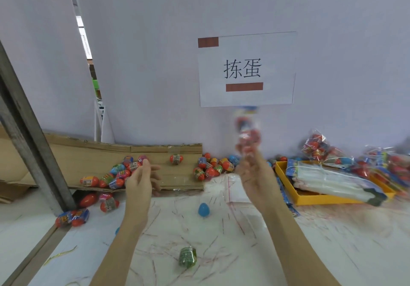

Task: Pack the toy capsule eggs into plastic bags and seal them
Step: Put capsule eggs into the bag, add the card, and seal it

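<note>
We hold the clear plastic bag of red and blue capsule eggs [247, 132] upright, long axis vertical, gripped at its lower end by our right hand [255, 174], while our left hand [142, 181] waits spread and empty beside it above the white table [221, 241].

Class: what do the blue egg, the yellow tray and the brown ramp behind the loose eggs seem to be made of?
Blue egg: likely smooth plastic, with an even colour and soft sheen.
Yellow tray: probably painted card or plastic; thin flat walls, too blurred to tell.
Ramp: corrugated cardboard, matt brown with ragged edges.
</note>
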Demonstrator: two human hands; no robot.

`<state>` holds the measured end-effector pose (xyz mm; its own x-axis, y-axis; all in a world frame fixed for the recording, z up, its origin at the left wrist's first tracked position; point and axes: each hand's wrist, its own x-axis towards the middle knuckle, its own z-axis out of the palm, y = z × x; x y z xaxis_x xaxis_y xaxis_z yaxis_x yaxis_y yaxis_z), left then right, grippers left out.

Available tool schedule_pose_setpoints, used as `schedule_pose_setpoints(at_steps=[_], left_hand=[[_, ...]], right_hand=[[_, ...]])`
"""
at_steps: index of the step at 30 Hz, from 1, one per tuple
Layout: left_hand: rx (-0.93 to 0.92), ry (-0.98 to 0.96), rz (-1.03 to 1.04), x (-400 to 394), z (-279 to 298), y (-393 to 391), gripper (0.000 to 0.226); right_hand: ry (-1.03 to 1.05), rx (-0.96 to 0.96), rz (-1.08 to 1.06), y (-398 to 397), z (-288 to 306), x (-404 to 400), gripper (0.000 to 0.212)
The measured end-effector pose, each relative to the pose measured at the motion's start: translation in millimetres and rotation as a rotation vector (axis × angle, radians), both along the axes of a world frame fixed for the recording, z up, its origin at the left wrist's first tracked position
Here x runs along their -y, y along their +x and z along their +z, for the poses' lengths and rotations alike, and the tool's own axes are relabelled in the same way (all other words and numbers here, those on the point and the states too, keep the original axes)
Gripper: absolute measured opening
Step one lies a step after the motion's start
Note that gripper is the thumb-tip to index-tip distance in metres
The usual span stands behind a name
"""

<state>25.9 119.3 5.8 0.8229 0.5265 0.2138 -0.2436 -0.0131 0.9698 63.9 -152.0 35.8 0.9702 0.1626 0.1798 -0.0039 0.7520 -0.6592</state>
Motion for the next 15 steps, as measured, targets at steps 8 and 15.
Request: schedule_pose_setpoints(at_steps=[8,15], left_hand=[[0.250,0.773,-0.192,43,-5,-12,0.024],[0.389,1.088,-0.244,55,-9,-14,0.018]], right_hand=[[-0.106,-0.223,0.069,-5,-21,-36,0.047],[-0.259,-0.219,0.299,-19,-19,-59,0.072]])
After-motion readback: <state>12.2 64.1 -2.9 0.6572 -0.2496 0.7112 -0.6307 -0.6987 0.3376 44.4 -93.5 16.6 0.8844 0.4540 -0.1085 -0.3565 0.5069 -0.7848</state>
